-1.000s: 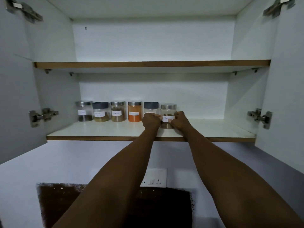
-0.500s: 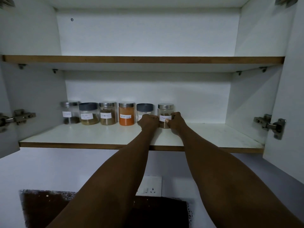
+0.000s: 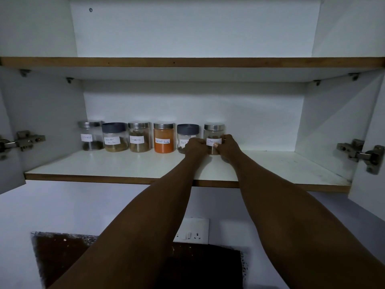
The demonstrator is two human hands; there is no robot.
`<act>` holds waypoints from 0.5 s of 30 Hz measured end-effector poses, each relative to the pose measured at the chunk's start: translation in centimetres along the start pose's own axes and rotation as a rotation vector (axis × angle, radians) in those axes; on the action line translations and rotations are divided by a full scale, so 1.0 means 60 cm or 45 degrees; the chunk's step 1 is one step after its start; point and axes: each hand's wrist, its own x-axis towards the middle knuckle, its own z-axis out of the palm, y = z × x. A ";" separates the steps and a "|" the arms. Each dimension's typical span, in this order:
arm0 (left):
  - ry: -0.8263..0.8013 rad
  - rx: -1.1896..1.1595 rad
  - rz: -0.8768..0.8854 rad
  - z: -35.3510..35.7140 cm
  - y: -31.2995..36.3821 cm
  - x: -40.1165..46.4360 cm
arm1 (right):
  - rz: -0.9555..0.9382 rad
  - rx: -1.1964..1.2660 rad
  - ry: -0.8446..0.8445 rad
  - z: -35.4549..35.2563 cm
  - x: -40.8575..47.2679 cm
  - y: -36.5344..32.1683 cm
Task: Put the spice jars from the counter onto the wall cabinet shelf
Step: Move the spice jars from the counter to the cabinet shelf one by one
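Note:
Several labelled spice jars stand in a row at the back of the lower cabinet shelf (image 3: 125,165). The rightmost jar (image 3: 214,134) has a silver lid, brown contents and a white label. My left hand (image 3: 195,147) grips its left side and my right hand (image 3: 228,147) grips its right side, thumb on the label. The jar rests upright on the shelf. To its left stand a dark-lidded jar (image 3: 186,134), partly hidden by my left hand, then an orange chilli powder jar (image 3: 164,138).
Further left are three more jars (image 3: 115,137). The upper shelf (image 3: 191,62) runs above. Open door hinges stick out at the left (image 3: 23,140) and right (image 3: 358,154). A wall socket (image 3: 192,231) sits below. Bare shelf lies right of my hands.
The view has moved closer to the shelf and shifted. Both hands stay on the rightmost jar, which now stands in line with the row.

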 end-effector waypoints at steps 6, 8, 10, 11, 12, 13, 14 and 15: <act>-0.054 -0.080 0.019 0.003 -0.008 0.002 | -0.040 -0.079 0.019 0.001 -0.010 -0.001; -0.046 -0.092 0.024 0.003 -0.008 0.001 | -0.058 -0.118 0.023 0.002 -0.015 -0.002; -0.032 -0.082 0.029 0.003 -0.009 0.002 | -0.062 -0.135 0.015 0.003 -0.016 -0.003; -0.026 -0.071 0.031 0.003 -0.009 0.002 | -0.059 -0.140 0.014 0.003 -0.016 -0.003; -0.024 -0.068 0.034 0.004 -0.008 0.001 | -0.055 -0.144 0.012 0.002 -0.017 -0.003; -0.024 -0.064 0.037 0.004 -0.007 0.001 | -0.051 -0.143 0.008 0.002 -0.017 -0.003; -0.027 -0.057 0.043 0.004 -0.007 0.001 | -0.048 -0.141 0.002 0.002 -0.018 -0.003; -0.027 -0.048 0.049 0.005 -0.008 0.001 | -0.046 -0.143 -0.004 0.002 -0.018 -0.003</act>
